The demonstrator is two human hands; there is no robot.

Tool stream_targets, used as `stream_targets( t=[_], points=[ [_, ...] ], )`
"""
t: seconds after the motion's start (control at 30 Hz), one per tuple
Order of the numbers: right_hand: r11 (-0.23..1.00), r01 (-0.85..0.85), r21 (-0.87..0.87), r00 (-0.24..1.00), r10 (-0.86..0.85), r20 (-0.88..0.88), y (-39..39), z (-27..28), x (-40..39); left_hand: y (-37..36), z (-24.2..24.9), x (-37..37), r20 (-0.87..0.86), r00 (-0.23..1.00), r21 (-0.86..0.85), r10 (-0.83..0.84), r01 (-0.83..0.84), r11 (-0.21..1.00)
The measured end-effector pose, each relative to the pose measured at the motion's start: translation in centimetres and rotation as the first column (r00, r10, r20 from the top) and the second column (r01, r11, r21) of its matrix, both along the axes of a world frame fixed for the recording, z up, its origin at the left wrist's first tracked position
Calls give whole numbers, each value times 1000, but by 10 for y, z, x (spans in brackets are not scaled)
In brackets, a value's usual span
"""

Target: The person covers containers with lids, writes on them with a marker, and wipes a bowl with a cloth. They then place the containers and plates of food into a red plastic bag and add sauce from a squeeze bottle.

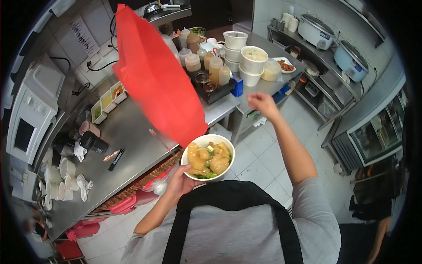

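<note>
My left hand [179, 179] is shut on a white round bowl [183, 163], thumb at its rim. Pieces of food under yellowish-brown sauce [204, 159] fill the bowl, with green vegetables around them. My right hand [262, 104] is raised over the floor by the counter corner, its fingers curled together; I cannot tell whether they hold anything. Just beyond it in view stand stacked white tubs [251, 78] and a blue box [237, 87]. A large red sheet-like thing [156, 75] hangs across the view, its lower end overlapping the bowl's edge.
Sauce bottles [215, 68] crowd a black tray on the back counter. The left steel counter [127, 145] bears food containers [107, 101], a black marker [116, 160] and white cups [68, 168]. Rice cookers [315, 31] stand at the back right. At the right is a glass-fronted fridge [378, 123].
</note>
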State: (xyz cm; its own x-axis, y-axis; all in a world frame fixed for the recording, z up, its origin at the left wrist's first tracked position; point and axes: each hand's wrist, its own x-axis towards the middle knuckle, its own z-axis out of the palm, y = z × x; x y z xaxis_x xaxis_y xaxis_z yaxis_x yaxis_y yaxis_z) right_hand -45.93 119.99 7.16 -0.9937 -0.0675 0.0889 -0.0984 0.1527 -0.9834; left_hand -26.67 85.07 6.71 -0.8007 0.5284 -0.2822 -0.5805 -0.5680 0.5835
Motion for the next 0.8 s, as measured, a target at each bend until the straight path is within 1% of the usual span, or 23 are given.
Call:
stream_targets(
  t=[0.03,0.1,0.17,0.27,0.3,0.37,0.4,0.43,0.47,0.5,0.57,0.6,0.63,0.7,0.73,0.8],
  points=[
    [1000,6,-17,999,-6,-42,-2,20,-29,11,3,-15,-18,1000,25,-19,19,999],
    [999,-34,42,994,38,-103,-3,51,-91,32,11,-44,-46,999,-6,-23,22,1000],
    [989,-64,133,977,89,-194,-17,85,-140,52,24,-72,-72,997,-9,-16,15,1000],
    [937,-64,343,910,195,-365,-52,113,-207,68,22,-114,-86,996,31,-10,13,999],
    [919,-86,385,896,240,-374,-65,118,-225,73,23,-126,-79,997,57,1,3,998],
    [881,-131,454,860,329,-390,-92,126,-258,83,26,-145,-103,993,55,55,-49,997],
    [864,-166,476,847,372,-380,-105,124,-272,87,26,-151,-114,990,51,84,-78,996],
    [846,-200,494,829,415,-376,-118,119,-291,91,26,-155,-69,990,25,125,-124,992],
    [830,-231,508,809,454,-374,-130,113,-309,94,27,-158,-65,983,8,173,-173,985],
    [817,-214,536,772,477,-420,-142,108,-324,97,25,-159,-68,973,-11,219,-220,975],
    [595,-163,787,778,568,-268,-153,129,-333,106,29,-161,-49,945,-64,323,-326,943],
    [446,-140,884,782,598,-178,-157,133,-335,109,30,-162,-44,930,-87,364,-367,926],
    [193,-101,976,696,715,-69,-164,126,-354,114,30,-161,-32,910,-101,413,-414,905],
    [-55,-147,988,638,758,137,-175,107,-349,127,25,-158,-2,853,-106,522,-519,848],
    [-168,-140,976,611,761,219,-178,101,-341,134,22,-157,-9,826,-107,564,-561,821],
    [157,-247,956,498,867,-14,-171,68,-342,148,19,-156,-2,771,-111,637,-634,766]
  ],
)
